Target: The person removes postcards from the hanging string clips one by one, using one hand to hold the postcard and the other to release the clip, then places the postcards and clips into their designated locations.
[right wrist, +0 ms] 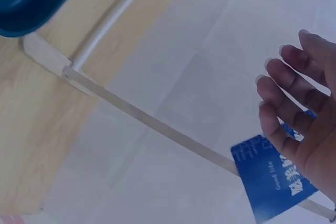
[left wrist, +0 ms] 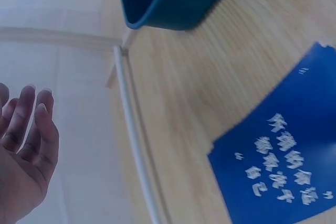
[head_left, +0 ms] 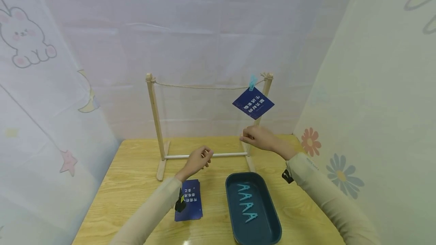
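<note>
A blue card (head_left: 253, 103) with white lettering hangs by one corner from the string (head_left: 201, 87), held there by a light-blue clothespin (head_left: 252, 82) near the right post. Just below the card is my right hand (head_left: 260, 138), fingers loosely bent and holding nothing. My left hand (head_left: 197, 160), also holding nothing with its fingers relaxed, is over the table in front of the rack's white crossbar (head_left: 225, 154). A stack of blue cards (head_left: 193, 203) lies beneath my left wrist, partly hidden by the sleeve. In the left wrist view the stack (left wrist: 283, 156) shows its white writing.
A dark teal tray (head_left: 230, 199) stands on the wooden table (head_left: 126, 184) at the right, with several light-blue clothespins (head_left: 246, 202) in a column inside. The wooden rack's left post (head_left: 156, 120) and right post (head_left: 268, 86) rise at the back, before a pale curtain (head_left: 204, 48).
</note>
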The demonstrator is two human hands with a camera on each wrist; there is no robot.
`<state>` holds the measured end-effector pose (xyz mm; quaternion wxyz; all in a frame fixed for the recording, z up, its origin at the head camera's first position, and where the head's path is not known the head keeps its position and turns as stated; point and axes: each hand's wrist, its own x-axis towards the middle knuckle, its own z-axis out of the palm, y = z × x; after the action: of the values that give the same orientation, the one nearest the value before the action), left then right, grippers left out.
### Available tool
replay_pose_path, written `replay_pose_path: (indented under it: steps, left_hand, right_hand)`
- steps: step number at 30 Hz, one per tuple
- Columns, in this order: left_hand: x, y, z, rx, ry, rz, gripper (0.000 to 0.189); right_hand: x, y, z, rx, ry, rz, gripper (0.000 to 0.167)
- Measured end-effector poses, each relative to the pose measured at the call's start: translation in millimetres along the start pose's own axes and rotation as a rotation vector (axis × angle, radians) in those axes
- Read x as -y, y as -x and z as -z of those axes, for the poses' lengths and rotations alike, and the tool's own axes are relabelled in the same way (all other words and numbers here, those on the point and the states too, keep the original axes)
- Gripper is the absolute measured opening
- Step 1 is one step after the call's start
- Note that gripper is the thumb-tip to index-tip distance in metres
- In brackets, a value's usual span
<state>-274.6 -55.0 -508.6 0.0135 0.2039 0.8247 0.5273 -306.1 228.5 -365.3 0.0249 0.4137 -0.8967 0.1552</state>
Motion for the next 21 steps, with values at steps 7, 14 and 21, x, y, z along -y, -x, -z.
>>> replay_pose_path:
  steps: [7, 14, 21]
  left_hand:
    - [-28.8, -29.2, -9.6, -0.013, 0.003, -0.078, 0.020]
    - [-47.4, -51.4, -27.6, -0.058, 0.050, -0.124, 0.017]
    - [-61.2, -56.0, -35.5, -0.038, 0.060, -0.135, 0.019]
  right_hand:
    - [-3, -15.7, 29, -0.124, 0.071, 0.006, 0.022]
    - [-3, -27.6, 56, -0.306, 0.159, 0.060, 0.017]
    - [-4, -45.1, 81, -0.541, 0.200, 0.131, 0.014]
